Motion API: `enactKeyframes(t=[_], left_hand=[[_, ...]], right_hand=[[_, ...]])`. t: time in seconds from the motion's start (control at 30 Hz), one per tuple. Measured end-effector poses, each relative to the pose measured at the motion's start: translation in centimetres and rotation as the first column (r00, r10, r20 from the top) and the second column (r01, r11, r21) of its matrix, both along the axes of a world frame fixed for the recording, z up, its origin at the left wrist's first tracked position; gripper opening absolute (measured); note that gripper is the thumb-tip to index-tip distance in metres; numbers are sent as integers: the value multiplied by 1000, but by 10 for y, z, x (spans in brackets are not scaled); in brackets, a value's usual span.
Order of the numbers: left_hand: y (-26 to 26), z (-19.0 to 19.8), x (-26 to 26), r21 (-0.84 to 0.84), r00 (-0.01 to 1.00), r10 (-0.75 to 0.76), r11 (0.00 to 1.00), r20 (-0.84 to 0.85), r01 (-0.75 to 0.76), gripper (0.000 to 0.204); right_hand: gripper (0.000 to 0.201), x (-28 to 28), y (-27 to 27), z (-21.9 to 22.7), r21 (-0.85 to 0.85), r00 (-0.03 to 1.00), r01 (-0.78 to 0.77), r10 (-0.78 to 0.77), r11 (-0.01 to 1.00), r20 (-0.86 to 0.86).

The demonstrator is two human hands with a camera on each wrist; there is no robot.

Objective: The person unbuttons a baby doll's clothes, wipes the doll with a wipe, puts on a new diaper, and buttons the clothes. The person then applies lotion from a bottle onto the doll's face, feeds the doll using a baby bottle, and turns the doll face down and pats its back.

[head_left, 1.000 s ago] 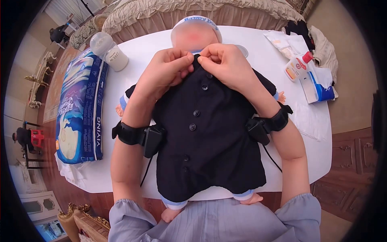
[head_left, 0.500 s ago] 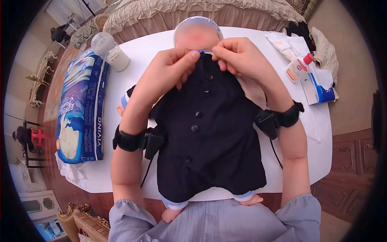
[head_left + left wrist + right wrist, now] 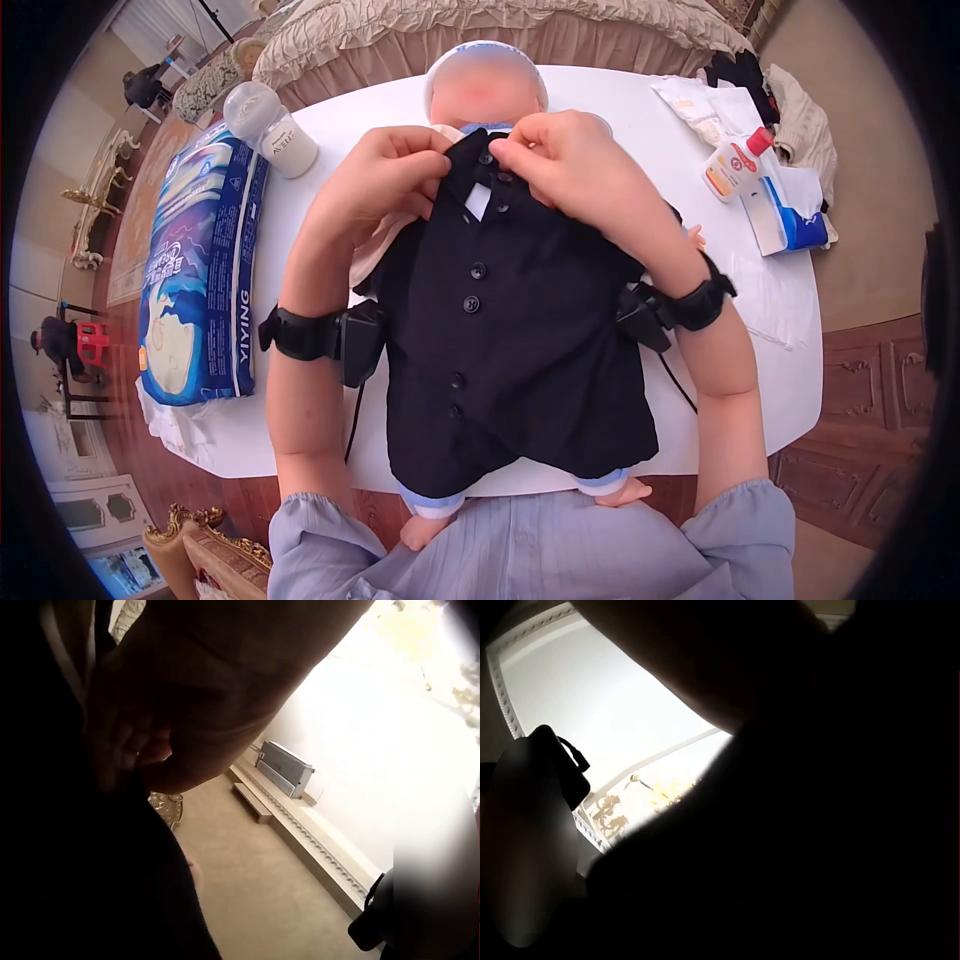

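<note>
A black buttoned garment (image 3: 510,330) covers the front of a baby doll (image 3: 487,92) in a white and blue cap. Near the doll's neck, the left hand (image 3: 385,175) pinches the garment's left top edge, and the right hand (image 3: 570,165) pinches the other edge beside the top button. Between the two edges a gap shows something white. In the left wrist view the left hand (image 3: 180,697) is dark, its fingers curled at the black cloth. The right wrist view is mostly dark, with the right fingers hidden.
On the white table (image 3: 360,110) stand a blue diaper pack (image 3: 200,270) and a milk bottle (image 3: 285,145) at the left. A red-capped bottle (image 3: 738,165), a blue and white pack (image 3: 795,220) and plastic packaging (image 3: 705,105) lie at the right. A ruffled bed is behind.
The left hand has moved left and slightly down, drawing the garment's edge outward. The right hand has moved left and down to the top button. A gap has opened between the front edges.
</note>
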State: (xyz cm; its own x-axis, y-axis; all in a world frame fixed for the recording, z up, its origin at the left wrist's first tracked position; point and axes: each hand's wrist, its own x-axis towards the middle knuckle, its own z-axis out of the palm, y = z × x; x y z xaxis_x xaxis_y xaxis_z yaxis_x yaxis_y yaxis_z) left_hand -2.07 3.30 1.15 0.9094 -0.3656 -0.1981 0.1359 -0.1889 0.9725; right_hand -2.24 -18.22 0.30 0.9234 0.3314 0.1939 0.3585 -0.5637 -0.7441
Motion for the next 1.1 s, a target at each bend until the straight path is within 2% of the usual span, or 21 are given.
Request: enactKeyframes(t=[0.03,0.1,0.17,0.27,0.33,0.4,0.53,0.6,0.63,0.7,0.8,0.93,1.1], left_hand=[[0,-4,2,-35,1000,-13,999,-29,12,14],[2,-12,6,-45,1000,-3,999,-13,3,15],[-1,-9,4,-54,1000,2,999,-1,-2,16],[-4,-7,1,29,999,3,1000,41,-4,18],[-4,-18,8,-83,987,110,991,119,-101,19],[-4,-20,7,-100,984,114,990,138,-100,18],[-7,-15,3,-125,981,111,988,158,-92,19],[-3,-16,5,-132,989,86,989,122,-70,18],[-2,-15,5,-139,993,66,989,96,-52,17],[-4,-8,-1,-144,995,66,988,69,-56,17],[-5,-7,0,-165,997,61,985,43,-53,17],[-3,-13,3,-213,998,46,976,35,-37,16],[-6,-12,0,-172,996,66,984,63,-55,19]], right_hand=[[24,-2,4,2,-1,1000,-2,2,1000,2],[29,-9,8,5,-155,986,66,-41,986,163],[27,-7,7,2,-126,989,33,-14,991,150],[23,-6,7,0,-79,991,-13,24,997,133],[22,-5,8,0,-62,991,-26,34,998,129],[21,-3,6,-2,11,999,-44,44,999,33],[19,4,4,-6,82,996,-85,86,993,-11],[17,2,2,-3,225,977,-73,115,972,-180],[17,2,2,-4,226,976,-71,114,972,-184],[15,4,0,-2,414,937,-24,165,910,-307],[15,4,-1,-2,464,924,-15,190,886,-331],[15,3,1,-3,450,929,-7,173,893,-328],[15,2,0,0,479,918,12,180,878,-354]])
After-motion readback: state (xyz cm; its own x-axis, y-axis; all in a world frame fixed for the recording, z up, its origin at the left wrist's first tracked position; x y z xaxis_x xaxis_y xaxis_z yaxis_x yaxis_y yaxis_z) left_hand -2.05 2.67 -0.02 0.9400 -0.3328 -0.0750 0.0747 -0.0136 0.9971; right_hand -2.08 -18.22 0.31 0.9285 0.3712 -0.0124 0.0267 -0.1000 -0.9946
